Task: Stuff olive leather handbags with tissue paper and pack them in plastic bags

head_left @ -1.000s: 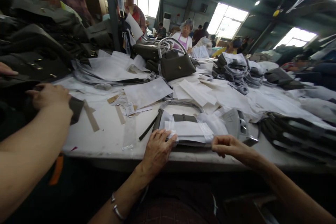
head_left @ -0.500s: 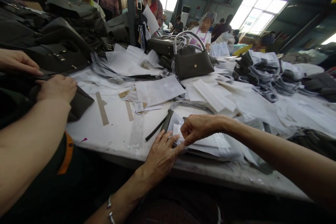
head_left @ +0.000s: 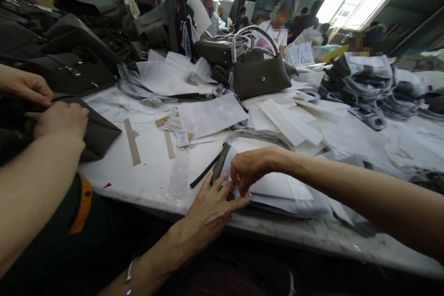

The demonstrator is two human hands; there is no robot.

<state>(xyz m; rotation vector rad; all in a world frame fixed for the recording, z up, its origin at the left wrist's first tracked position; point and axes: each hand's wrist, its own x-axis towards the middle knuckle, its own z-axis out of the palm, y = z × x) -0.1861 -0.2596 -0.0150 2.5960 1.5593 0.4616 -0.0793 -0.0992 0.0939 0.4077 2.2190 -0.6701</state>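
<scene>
A dark olive handbag (head_left: 219, 163) lies flat at the table's front edge, mostly covered by white paper sheets (head_left: 280, 187). Its handle (head_left: 256, 135) is wrapped in clear film, and a narrow dark strap (head_left: 204, 173) sticks out to the left. My left hand (head_left: 211, 201) rests with spread fingers on the bag's near left part. Just above it, my right hand (head_left: 247, 169) is closed with the fingertips pointing down at the bag, close to my left thumb. Whatever those fingers pinch is hidden.
At left, a co-worker's hands (head_left: 60, 118) work on another dark bag (head_left: 104, 132). An upright handbag (head_left: 262, 76) stands behind the papers. Bags are heaped at far left (head_left: 79, 71) and wrapped parts at right (head_left: 364, 83). Cardboard strips (head_left: 132, 142) lie on the table.
My right hand has moved slightly left over the bag. The fingers of my left hand are spread wider. The whole view has shifted a little.
</scene>
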